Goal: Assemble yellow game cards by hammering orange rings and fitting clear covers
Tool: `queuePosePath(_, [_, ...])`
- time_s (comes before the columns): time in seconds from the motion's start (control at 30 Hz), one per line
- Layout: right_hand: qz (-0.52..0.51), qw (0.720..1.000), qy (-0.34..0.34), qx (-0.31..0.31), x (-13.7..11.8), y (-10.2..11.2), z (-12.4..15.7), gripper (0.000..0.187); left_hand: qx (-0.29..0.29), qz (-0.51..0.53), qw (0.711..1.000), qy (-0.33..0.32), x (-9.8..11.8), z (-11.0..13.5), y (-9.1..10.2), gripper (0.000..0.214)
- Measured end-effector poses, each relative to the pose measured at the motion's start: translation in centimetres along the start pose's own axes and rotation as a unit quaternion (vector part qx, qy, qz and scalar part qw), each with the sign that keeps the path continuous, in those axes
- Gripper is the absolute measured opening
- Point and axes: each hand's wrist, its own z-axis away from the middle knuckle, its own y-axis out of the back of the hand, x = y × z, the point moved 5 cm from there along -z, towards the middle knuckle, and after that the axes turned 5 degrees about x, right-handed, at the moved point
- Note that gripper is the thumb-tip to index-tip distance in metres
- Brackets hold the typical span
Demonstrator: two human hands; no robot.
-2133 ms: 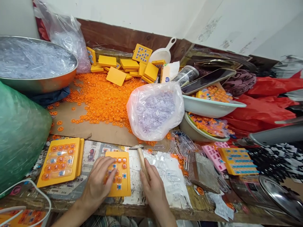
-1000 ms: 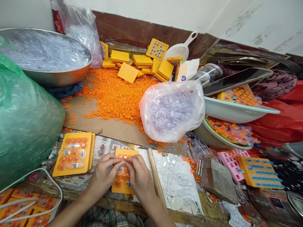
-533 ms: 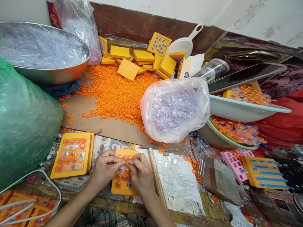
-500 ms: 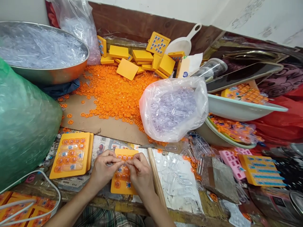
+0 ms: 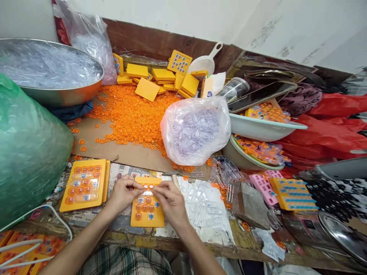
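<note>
Tray of flat yellow plastic (image 5: 143, 222), holding orange rings (image 5: 145, 208) and blue-and-white inserts (image 5: 150, 216), lies on the wooden bench (image 5: 241, 238) under my left hand (image 5: 122, 194) and right hand (image 5: 172, 202); fingertips are drawn together, on what I cannot tell. Beyond, a translucent white plastic bag (image 5: 197, 159) brims with clear oblong pieces (image 5: 196, 131); leftward, a round metal basin (image 5: 77, 93) holds clear plastic (image 5: 51, 68).

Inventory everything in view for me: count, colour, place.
tray: one, yellow, front centre
hammer: one, brown handle, behind right hand
stacked trays: two visible, yellow, front left
tray pile: many, yellow, back
rings: many, orange, centre
open bag: one, white, centre
sack: one, green, left
basin: one, silver and orange, left
bowls: two, pale, right
scoop: one, white, back
block: one, grey, front right
striped tray: one, yellow, right
left hand: one, bare, over tray
right hand: one, bare, over tray
</note>
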Motion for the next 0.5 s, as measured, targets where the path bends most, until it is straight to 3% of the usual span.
queuePosePath(0.1, [0.061,0.995,-0.031,0.075,4.0,4.9,-1.9,0.022,0.003,-0.006,1.0,-0.005,0.0,0.3,0.0,0.014])
queuePosePath(0.17, [0.093,0.991,-0.05,0.078,7.0,7.6,-3.7,0.017,0.007,-0.012,1.0,-0.009,0.1,0.5,0.0,0.016])
queuePosePath(0.27, [0.102,0.992,-0.066,0.045,9.3,9.4,-5.4,0.018,0.024,-0.019,0.999,-0.016,0.4,1.0,0.2,0.019])
queuePosePath(0.37, [0.071,0.995,-0.067,0.006,7.4,8.8,-4.1,0.021,0.051,-0.041,0.995,-0.069,1.1,2.6,1.0,0.019])
queuePosePath(0.5, [-0.037,0.99,-0.059,-0.121,1.3,4.5,1.2,0.023,0.051,-0.115,0.969,-0.214,2.4,6.0,1.8,0.025])
